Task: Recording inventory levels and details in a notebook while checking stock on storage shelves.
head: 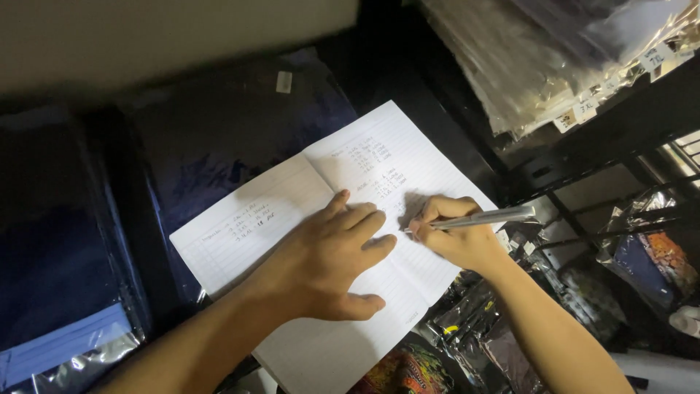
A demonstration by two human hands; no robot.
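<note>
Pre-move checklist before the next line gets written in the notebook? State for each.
1. Left hand flat on the notebook, pinning it: ok.
2. Right hand gripping the silver pen: ok.
3. Pen tip on the right-hand page: ok.
4. Free lines below the last entry: ok.
5. Notebook fully supported: not ok, it lies on dark bagged garments and its lower corner overhangs.
6. Existing entries legible: cannot tell, too blurred.
</note>
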